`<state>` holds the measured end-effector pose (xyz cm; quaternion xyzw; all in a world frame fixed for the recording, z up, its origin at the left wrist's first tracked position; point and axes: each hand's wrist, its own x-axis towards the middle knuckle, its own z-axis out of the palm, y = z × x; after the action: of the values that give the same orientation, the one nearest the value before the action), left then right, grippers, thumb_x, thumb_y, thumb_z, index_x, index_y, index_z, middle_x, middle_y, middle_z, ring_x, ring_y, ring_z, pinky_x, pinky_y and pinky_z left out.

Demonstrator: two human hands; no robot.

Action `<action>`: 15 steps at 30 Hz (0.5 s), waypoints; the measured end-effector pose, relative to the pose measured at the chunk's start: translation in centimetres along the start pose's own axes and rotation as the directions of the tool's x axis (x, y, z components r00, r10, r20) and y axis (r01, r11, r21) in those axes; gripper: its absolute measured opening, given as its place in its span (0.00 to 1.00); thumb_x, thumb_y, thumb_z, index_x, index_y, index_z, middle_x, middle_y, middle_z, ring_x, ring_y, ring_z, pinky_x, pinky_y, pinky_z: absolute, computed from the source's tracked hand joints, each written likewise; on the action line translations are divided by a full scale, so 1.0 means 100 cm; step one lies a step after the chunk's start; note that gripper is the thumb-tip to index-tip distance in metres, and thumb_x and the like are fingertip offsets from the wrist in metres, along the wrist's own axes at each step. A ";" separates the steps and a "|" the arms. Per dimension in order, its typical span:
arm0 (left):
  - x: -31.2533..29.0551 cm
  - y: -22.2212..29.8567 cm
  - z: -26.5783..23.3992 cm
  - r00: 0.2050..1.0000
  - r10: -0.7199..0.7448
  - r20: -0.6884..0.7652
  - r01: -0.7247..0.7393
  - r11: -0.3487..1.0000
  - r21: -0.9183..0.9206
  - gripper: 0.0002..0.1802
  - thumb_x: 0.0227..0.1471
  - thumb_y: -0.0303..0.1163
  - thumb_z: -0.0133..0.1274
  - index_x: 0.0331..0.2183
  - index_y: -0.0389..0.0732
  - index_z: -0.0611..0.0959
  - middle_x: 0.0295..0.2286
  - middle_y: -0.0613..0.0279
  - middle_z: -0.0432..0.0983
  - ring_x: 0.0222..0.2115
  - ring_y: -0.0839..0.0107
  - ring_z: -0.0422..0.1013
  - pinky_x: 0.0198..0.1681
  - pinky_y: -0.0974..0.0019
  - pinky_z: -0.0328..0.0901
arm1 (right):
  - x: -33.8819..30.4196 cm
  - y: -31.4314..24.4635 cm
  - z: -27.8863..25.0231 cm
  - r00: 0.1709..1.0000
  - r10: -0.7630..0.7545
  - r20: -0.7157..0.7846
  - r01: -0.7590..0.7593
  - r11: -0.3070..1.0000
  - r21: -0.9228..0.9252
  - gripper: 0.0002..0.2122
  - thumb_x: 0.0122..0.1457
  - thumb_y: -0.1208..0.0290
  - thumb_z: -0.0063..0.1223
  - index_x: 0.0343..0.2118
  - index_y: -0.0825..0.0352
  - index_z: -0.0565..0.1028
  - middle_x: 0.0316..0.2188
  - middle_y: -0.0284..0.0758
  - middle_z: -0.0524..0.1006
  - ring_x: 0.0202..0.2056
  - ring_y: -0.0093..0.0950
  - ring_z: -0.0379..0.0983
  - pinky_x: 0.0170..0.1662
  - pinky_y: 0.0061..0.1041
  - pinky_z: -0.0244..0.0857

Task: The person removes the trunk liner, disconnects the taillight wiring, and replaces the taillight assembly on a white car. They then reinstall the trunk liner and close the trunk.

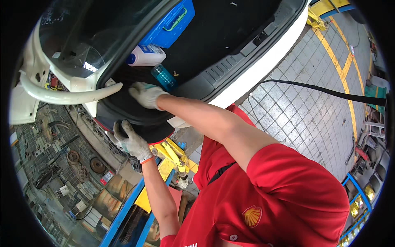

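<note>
My right hand (146,94), in a white work glove, reaches into the rear corner of a white car's open boot. Its fingers are bent against the black trim (135,115); whatever they grip is hidden. Lower and to the left, my gloved left hand (132,142) is at the outer edge of that trim, fingers spread apart and grasping nothing that shows. Just beyond the right hand lie a bottle of teal liquid (163,77) and a white jug with a blue cap (148,55). A blue case (175,24) with a green handle is farther in.
A curved white arm (70,96) of the car juts in at left. Yellow lift parts (170,154) and a blue-framed rack (123,214) stand below. Used parts cover the floor at left (74,156). A long black strip (321,89) stretches out to the right.
</note>
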<state>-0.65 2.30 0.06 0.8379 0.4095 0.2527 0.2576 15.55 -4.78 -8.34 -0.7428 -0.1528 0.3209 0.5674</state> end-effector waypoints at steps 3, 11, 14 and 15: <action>0.001 -0.002 -0.002 0.998 0.068 -0.011 -0.067 0.995 0.077 0.32 0.71 0.52 0.58 0.59 0.32 0.83 0.69 0.42 0.62 0.68 0.49 0.63 0.70 0.52 0.62 | -0.042 0.039 -0.025 0.992 0.090 0.090 -0.074 0.983 -0.169 0.30 0.78 0.46 0.39 0.72 0.62 0.70 0.69 0.49 0.74 0.68 0.47 0.72 0.72 0.42 0.62; 0.001 -0.004 -0.003 0.999 0.045 0.016 -0.044 0.998 -0.046 0.34 0.69 0.56 0.59 0.61 0.38 0.84 0.72 0.40 0.58 0.68 0.48 0.66 0.71 0.52 0.62 | -0.161 0.118 -0.099 0.999 -0.016 -0.039 0.000 0.931 -0.365 0.29 0.72 0.53 0.53 0.69 0.67 0.73 0.69 0.49 0.72 0.69 0.50 0.69 0.73 0.41 0.63; 0.005 -0.011 -0.002 0.994 0.110 -0.013 -0.107 0.984 0.141 0.34 0.72 0.57 0.55 0.62 0.38 0.83 0.72 0.39 0.60 0.69 0.45 0.64 0.72 0.50 0.61 | -0.209 0.169 -0.141 0.974 0.121 -0.190 -0.148 0.980 -0.131 0.28 0.73 0.55 0.54 0.69 0.68 0.72 0.67 0.52 0.72 0.66 0.50 0.73 0.70 0.41 0.65; 0.006 -0.013 -0.003 0.993 0.116 -0.016 -0.110 0.972 0.207 0.33 0.74 0.56 0.51 0.63 0.38 0.82 0.73 0.40 0.58 0.69 0.44 0.63 0.72 0.49 0.60 | -0.225 0.187 -0.159 0.960 0.151 -0.237 -0.182 0.977 -0.113 0.28 0.73 0.56 0.53 0.70 0.67 0.72 0.68 0.53 0.72 0.65 0.50 0.74 0.70 0.41 0.66</action>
<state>-1.22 3.60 -0.44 0.8783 0.3888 0.2350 0.1491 6.54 -35.76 -16.76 -0.8210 -0.0449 0.2698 0.5011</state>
